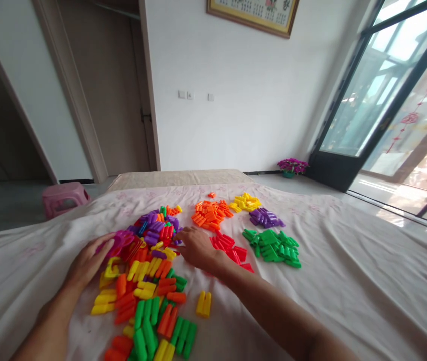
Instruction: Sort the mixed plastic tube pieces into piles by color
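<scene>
Plastic pieces in mixed colours form a long heap (145, 291) on the pale cloth. At the heap's upper left, my left hand (95, 253) is closed on a magenta piece (122, 239). My right hand (194, 245) reaches to the heap's right edge beside red and purple pieces, its fingers bent; what they hold, if anything, is hidden. Past that hand lie single-colour piles: orange (211, 213), yellow (246, 201), purple (266, 217), green (273, 245) and red (228, 245), the red one partly behind my right hand and forearm.
A lone yellow piece (203, 304) lies right of the heap. The cloth (348, 260) is wrinkled. Beyond it stand a pink stool (66, 195) at the left and a pot of purple flowers (292, 167) by the glass door.
</scene>
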`<state>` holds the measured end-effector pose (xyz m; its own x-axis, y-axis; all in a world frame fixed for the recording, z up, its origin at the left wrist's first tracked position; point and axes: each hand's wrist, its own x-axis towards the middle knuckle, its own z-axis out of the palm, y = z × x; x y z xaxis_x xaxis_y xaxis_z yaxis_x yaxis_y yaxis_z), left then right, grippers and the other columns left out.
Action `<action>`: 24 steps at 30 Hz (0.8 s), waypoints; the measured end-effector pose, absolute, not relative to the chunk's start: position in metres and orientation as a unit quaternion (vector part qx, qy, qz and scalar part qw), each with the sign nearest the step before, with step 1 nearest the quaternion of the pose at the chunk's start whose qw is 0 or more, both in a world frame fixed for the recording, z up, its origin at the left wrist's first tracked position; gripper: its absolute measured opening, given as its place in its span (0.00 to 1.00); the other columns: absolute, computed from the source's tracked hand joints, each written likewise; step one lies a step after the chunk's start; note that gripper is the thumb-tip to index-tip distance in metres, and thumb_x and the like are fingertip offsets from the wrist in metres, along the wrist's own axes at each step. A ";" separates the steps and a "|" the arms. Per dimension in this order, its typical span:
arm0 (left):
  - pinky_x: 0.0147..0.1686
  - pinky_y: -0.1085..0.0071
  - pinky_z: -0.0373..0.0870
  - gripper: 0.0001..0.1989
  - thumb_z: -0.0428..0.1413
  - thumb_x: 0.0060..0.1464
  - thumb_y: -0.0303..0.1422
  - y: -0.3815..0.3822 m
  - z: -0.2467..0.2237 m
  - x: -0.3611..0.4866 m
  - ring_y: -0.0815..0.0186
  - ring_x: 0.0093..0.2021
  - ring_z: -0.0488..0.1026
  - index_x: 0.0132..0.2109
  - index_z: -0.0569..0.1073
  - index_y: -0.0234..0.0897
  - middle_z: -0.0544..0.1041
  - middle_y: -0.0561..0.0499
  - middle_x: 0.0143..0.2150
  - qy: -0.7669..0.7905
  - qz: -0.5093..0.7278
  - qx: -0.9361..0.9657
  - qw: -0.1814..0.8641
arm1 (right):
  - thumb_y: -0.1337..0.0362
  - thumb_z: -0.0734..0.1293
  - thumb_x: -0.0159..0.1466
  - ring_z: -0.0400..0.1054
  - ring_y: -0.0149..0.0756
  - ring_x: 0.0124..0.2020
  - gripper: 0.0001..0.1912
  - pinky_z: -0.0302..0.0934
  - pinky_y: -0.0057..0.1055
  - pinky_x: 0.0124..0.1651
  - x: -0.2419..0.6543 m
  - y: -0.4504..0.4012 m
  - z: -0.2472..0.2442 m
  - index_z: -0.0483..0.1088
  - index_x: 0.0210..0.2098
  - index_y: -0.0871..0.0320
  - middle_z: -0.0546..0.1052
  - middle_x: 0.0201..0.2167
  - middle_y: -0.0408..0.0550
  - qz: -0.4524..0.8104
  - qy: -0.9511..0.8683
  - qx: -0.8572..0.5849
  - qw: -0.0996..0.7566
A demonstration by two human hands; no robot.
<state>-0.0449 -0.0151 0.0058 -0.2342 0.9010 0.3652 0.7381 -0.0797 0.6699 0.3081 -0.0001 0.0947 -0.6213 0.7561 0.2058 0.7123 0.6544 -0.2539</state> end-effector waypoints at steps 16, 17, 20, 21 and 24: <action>0.62 0.59 0.60 0.28 0.49 0.57 0.47 -0.012 0.002 -0.049 0.54 0.60 0.69 0.56 0.73 0.33 0.74 0.40 0.59 0.681 0.410 0.584 0.161 | 0.63 0.60 0.64 0.72 0.38 0.42 0.16 0.57 0.29 0.39 0.390 0.040 0.101 0.73 0.48 0.54 0.78 0.43 0.50 -0.006 -0.817 -0.557 0.148; 0.62 0.59 0.60 0.28 0.49 0.57 0.47 -0.011 0.001 -0.050 0.54 0.60 0.69 0.57 0.73 0.33 0.74 0.40 0.59 0.685 0.406 0.581 0.167 | 0.63 0.60 0.64 0.72 0.39 0.43 0.16 0.57 0.29 0.39 0.409 0.048 0.104 0.73 0.48 0.54 0.78 0.43 0.50 -0.012 -0.800 -0.579 0.154; 0.62 0.59 0.60 0.27 0.49 0.57 0.46 -0.006 -0.005 -0.054 0.55 0.60 0.69 0.56 0.73 0.34 0.74 0.40 0.59 0.695 0.398 0.574 0.169 | 0.62 0.60 0.65 0.71 0.41 0.47 0.18 0.58 0.30 0.43 0.470 0.070 0.108 0.71 0.53 0.54 0.78 0.47 0.51 -0.033 -0.735 -0.658 0.158; 0.62 0.60 0.59 0.27 0.49 0.57 0.46 -0.005 -0.007 -0.056 0.55 0.60 0.69 0.56 0.73 0.34 0.74 0.41 0.58 0.697 0.397 0.574 0.165 | 0.62 0.61 0.64 0.71 0.42 0.48 0.19 0.59 0.30 0.43 0.489 0.076 0.109 0.71 0.54 0.54 0.78 0.48 0.52 -0.038 -0.710 -0.686 0.152; 0.62 0.61 0.60 0.26 0.49 0.57 0.46 -0.002 -0.014 -0.061 0.56 0.59 0.70 0.56 0.73 0.35 0.75 0.42 0.58 0.693 0.397 0.581 0.154 | 0.61 0.62 0.64 0.71 0.45 0.50 0.20 0.60 0.33 0.45 0.537 0.090 0.109 0.71 0.54 0.54 0.77 0.50 0.54 -0.039 -0.648 -0.749 0.136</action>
